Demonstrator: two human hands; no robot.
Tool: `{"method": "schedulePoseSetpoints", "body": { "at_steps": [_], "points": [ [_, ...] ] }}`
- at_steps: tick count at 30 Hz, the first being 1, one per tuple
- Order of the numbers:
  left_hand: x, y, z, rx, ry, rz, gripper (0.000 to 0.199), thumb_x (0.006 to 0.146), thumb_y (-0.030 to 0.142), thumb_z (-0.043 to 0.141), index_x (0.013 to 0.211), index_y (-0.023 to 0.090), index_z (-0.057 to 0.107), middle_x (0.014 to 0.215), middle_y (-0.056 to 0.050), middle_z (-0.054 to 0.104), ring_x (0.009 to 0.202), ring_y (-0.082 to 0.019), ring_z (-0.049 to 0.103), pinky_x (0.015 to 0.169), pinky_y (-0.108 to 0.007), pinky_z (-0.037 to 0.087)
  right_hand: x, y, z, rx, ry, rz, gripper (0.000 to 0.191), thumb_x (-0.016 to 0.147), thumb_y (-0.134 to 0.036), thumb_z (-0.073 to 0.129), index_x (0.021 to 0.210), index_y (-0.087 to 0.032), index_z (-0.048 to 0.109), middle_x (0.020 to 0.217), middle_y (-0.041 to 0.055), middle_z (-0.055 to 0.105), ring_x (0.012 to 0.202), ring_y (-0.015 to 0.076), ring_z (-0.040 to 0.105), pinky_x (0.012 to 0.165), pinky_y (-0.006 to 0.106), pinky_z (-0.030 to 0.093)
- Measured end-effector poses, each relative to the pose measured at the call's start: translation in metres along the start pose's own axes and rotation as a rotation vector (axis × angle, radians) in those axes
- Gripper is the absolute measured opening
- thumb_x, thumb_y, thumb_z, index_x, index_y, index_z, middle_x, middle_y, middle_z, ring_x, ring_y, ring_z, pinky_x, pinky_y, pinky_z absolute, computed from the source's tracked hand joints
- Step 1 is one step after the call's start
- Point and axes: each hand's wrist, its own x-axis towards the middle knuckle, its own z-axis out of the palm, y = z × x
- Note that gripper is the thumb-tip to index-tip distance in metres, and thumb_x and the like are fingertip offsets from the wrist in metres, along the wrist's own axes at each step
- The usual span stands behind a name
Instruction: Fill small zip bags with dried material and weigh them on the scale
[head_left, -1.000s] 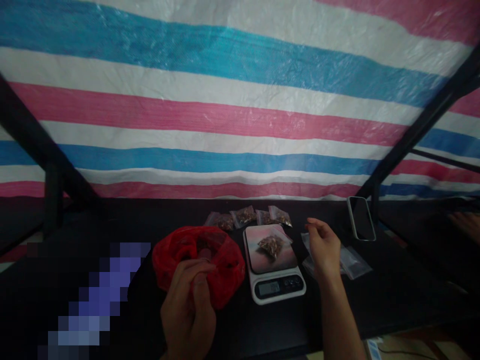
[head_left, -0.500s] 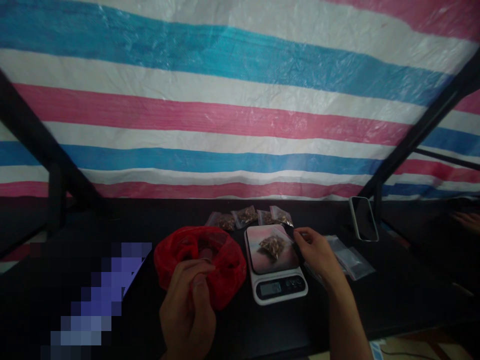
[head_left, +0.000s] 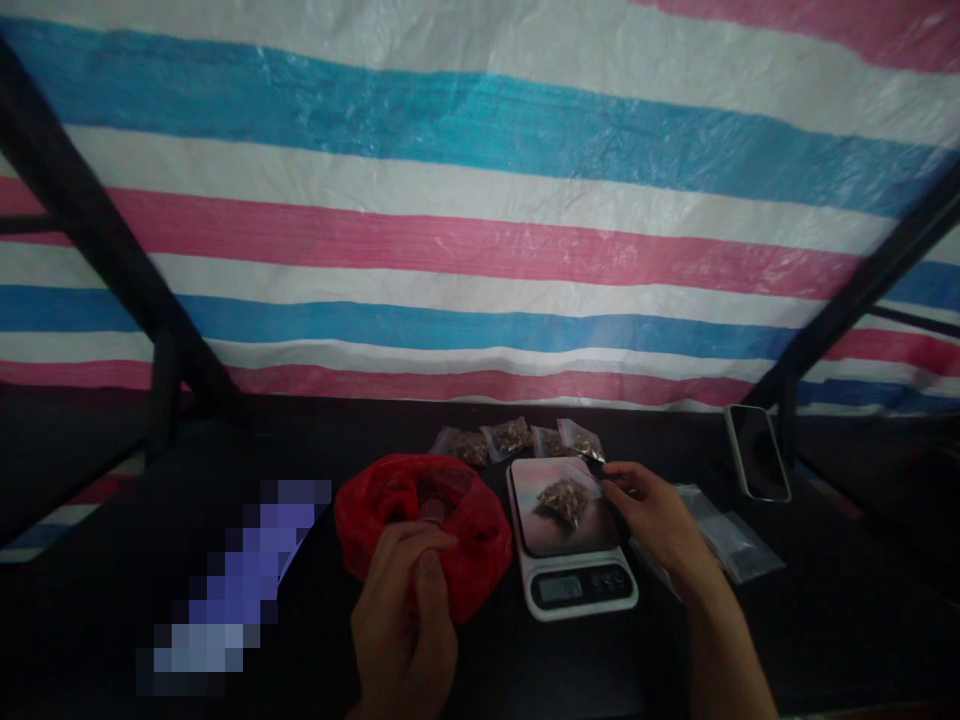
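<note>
At the front of a crumpled red plastic bag [head_left: 352, 535] is my left hand [head_left: 409, 610], fingers closed and pressed together. A small greyish-pink piece shows just past its fingertips; I cannot make out what it is. Dark contents lie inside the bag's mouth. Beside it stands a white digital kitchen scale [head_left: 626, 600], its display lit but unreadable. On the scale's plate lies a small clear zip bag [head_left: 566, 502] filled with brown dried pieces. My right hand [head_left: 649, 510] pinches the upper right edge of this zip bag.
Several filled zip bags [head_left: 510, 437] lie behind the scale. Flat clear bags [head_left: 739, 545] lie right of my right hand. A phone [head_left: 757, 453] leans at the back right. A pixelated bluish patch [head_left: 255, 550] covers something at left. Striped sheeting [head_left: 480, 240] and dark frame bars [head_left: 97, 200] stand behind.
The view has shifted, so the things on the table appear farther right. My right fingers have curled in more at the zip bag's edge. My left hand stays at the red bag.
</note>
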Motion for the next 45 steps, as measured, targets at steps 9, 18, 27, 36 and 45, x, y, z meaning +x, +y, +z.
{"method": "schedulePoseSetpoints", "body": {
  "at_steps": [9,18,27,36,45],
  "points": [
    [-0.017,0.003,0.011,-0.128,-0.172,-0.050,0.020,0.100,0.014,0.052,0.107,0.027,0.065,0.100,-0.002,0.071,0.093,-0.015,0.071,0.083,-0.024,0.058,-0.024,-0.058,0.021,0.303,-0.115,-0.250,0.035,0.079,-0.048,0.081,0.103,-0.025,0.070,0.077,-0.0009,0.070,0.075,0.0190,0.065,0.073,0.030,0.053],
    [-0.009,-0.002,0.018,-0.435,-0.176,-0.699,0.036,0.100,0.054,0.058,0.116,0.023,0.070,0.112,-0.008,0.079,0.099,-0.024,0.078,0.085,-0.035,0.065,-0.056,-0.095,0.065,0.453,-0.572,-0.245,0.020,0.091,-0.042,0.077,0.105,-0.029,0.071,0.092,-0.0013,0.065,0.074,0.0131,0.061,0.063,0.022,0.047],
    [0.013,-0.004,0.005,-0.567,0.004,-0.788,0.042,0.089,0.062,0.069,0.089,0.020,0.076,0.082,-0.004,0.078,0.068,-0.018,0.075,0.065,-0.025,0.065,-0.059,-0.097,0.096,0.369,-0.478,-0.317,0.015,0.092,-0.030,0.073,0.106,-0.025,0.070,0.086,-0.0014,0.072,0.080,0.0148,0.066,0.073,0.024,0.052],
    [0.010,-0.012,-0.007,-0.584,0.075,-0.855,0.029,0.079,0.047,0.083,0.078,0.018,0.078,0.080,-0.005,0.079,0.072,-0.019,0.076,0.068,-0.025,0.065,-0.072,-0.108,0.127,0.256,-0.431,-0.393,0.013,0.090,-0.021,0.066,0.101,-0.025,0.073,0.083,-0.0017,0.071,0.077,0.0159,0.066,0.072,0.026,0.052],
    [0.001,-0.012,-0.019,-0.488,0.338,-0.609,0.017,0.081,0.024,0.084,0.076,0.021,0.067,0.081,-0.001,0.077,0.067,-0.016,0.075,0.056,-0.023,0.062,-0.084,-0.123,0.137,0.313,-0.547,-0.474,0.022,0.104,-0.041,0.059,0.100,-0.026,0.075,0.103,0.0028,0.076,0.101,0.0193,0.070,0.091,0.030,0.052]
  ]
}}
